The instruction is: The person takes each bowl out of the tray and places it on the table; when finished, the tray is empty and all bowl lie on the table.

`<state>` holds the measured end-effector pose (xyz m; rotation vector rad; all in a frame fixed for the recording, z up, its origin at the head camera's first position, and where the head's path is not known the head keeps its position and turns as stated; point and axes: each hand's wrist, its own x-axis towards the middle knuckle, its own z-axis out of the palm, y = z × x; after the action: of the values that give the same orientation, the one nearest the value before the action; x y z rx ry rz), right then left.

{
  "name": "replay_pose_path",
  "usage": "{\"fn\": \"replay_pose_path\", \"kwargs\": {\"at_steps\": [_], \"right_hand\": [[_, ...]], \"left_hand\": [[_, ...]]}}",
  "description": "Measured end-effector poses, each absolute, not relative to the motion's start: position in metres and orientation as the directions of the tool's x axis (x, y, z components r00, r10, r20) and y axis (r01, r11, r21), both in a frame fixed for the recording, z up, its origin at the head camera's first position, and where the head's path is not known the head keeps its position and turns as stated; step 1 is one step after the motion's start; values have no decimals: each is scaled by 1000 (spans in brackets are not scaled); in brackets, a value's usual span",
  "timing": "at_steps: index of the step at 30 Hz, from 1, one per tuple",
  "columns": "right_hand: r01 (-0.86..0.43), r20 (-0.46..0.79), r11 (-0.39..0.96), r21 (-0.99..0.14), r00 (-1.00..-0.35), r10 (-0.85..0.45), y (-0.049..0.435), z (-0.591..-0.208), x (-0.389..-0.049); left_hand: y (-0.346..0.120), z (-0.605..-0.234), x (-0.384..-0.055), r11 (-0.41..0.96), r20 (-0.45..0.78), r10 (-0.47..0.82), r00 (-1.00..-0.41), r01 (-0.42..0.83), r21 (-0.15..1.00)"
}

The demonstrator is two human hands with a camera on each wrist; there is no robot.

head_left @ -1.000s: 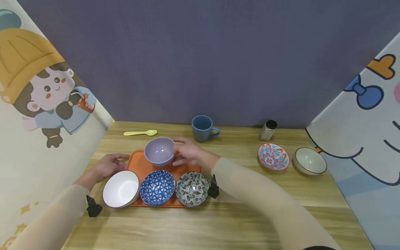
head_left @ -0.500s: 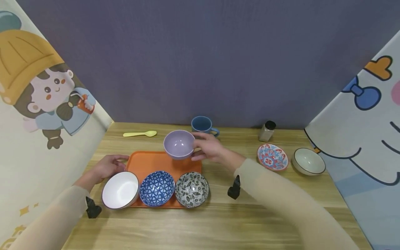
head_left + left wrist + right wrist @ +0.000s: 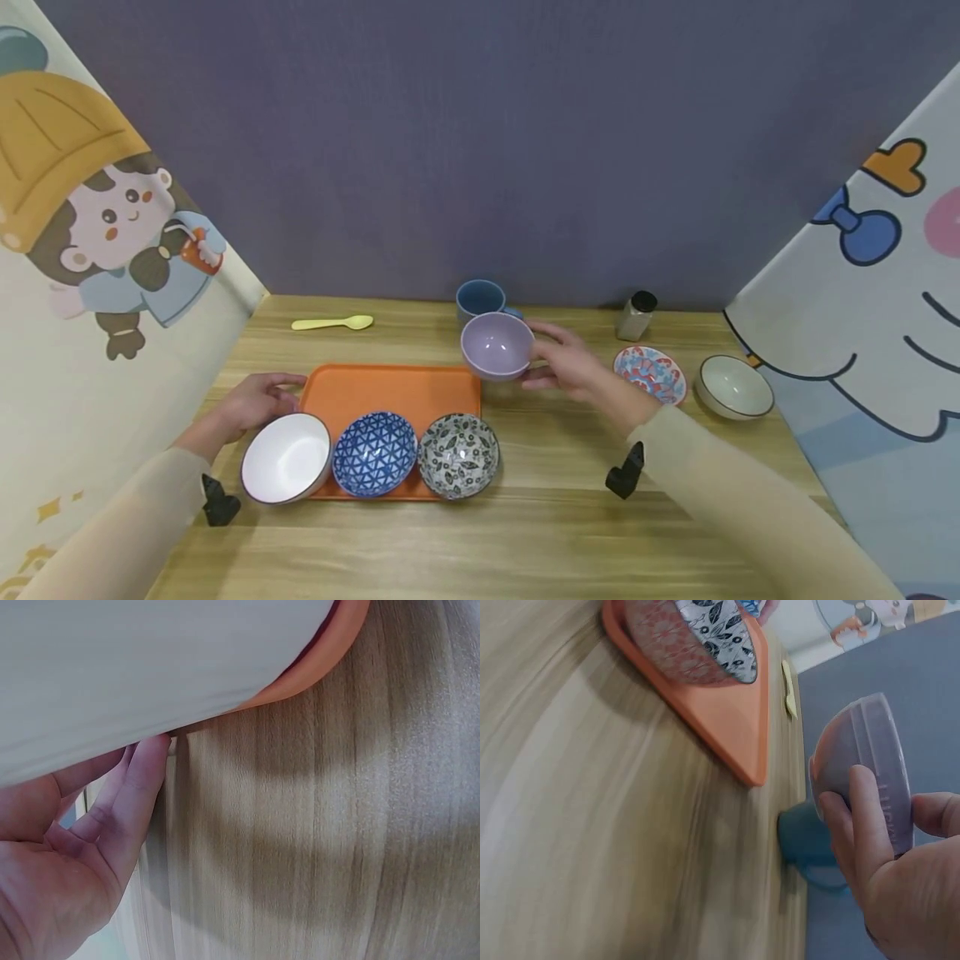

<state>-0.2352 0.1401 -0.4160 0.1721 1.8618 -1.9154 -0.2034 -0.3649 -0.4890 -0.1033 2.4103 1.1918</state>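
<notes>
A purple bowl (image 3: 497, 346) hangs in the air just right of the orange tray (image 3: 390, 383), in front of the blue mug (image 3: 478, 297). My right hand (image 3: 566, 362) grips its right side; in the right wrist view the thumb is at the rim and fingers (image 3: 866, 817) lie along the outer wall. At the tray's left edge is my left hand (image 3: 258, 402), behind a white bowl (image 3: 287, 458); its fingers look loosely extended, with the tips partly hidden by that bowl in the left wrist view. A blue patterned bowl (image 3: 375, 454) and a black-and-white leaf-patterned bowl (image 3: 459, 456) stand along the tray's front.
A yellow spoon (image 3: 332, 322) lies at the back left of the wooden table (image 3: 525, 542). On the right are a black-capped shaker (image 3: 636, 317), a red-and-blue patterned dish (image 3: 649, 374) and a pale dark-rimmed bowl (image 3: 735, 387). A dark wall (image 3: 480, 150) closes the back.
My right hand has carried the purple bowl rightward, from above the tray's back part to beyond its right edge. My left hand has stayed by the tray's left edge.
</notes>
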Motion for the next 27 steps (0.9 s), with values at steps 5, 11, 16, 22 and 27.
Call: {"fn": "replay_pose_path", "kwargs": {"at_steps": [5,11,16,22,27], "right_hand": [[393,-389,20,-919,-902,-185,160,-428,-226],[375,-372,-14,-927,-923,-97,177,-444,-217],[344,-343,-29,-939,-939,-27,186,-456,-212],[353,-354,-27,-935,-935,19,191,-467,-209],[366,-367,-34,-930,-930,37,193,-472,-206]], "left_hand": [[-365,-487,-202,622,-433,130,-892,-266,736],[-365,-487,-202,627,-436,128,-891,-268,732],[-365,-488,-202,623,-426,135,-895,-257,738],[-363,-485,-201,618,-424,138,-895,-257,743],[-363,-483,-200,615,-422,136,-896,-257,745]]}}
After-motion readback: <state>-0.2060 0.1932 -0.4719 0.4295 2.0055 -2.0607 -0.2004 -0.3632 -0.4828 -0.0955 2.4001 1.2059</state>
